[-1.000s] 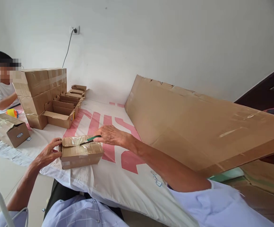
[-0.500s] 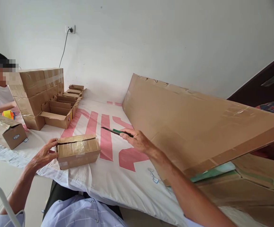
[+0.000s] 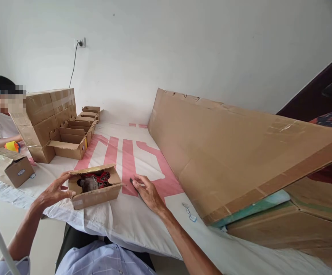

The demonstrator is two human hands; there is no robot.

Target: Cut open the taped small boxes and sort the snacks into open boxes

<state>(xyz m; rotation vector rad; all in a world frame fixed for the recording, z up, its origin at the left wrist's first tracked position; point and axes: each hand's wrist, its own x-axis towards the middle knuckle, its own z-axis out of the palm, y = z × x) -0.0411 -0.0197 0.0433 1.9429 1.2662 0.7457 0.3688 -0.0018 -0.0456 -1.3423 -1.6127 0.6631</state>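
A small cardboard box (image 3: pixel 97 196) stands on the cloth-covered table in front of me, its top open. Inside it shows a dark packet with red print (image 3: pixel 99 181). My left hand (image 3: pixel 55 191) grips the box's left end, thumb on the front rim and fingers at the back. To the right of the box, low over the cloth, my right hand (image 3: pixel 147 193) has its fingers closed round a utility knife (image 3: pixel 131 180). Only a dark end of the knife shows; the rest is hidden by the hand.
Several open cardboard boxes (image 3: pixel 67 147) line the table at the back left, beside stacked closed boxes (image 3: pixel 42 130). A co-worker (image 3: pixel 0 122) sits behind a taped box (image 3: pixel 10 168) and a yellow tape dispenser (image 3: pixel 12 146). A large cardboard panel (image 3: pixel 226 152) leans along the right.
The small box's top flaps have opened, revealing the packet. My right hand has come down and left with the knife, towards the cloth beside the box. The left hand remains on the box.
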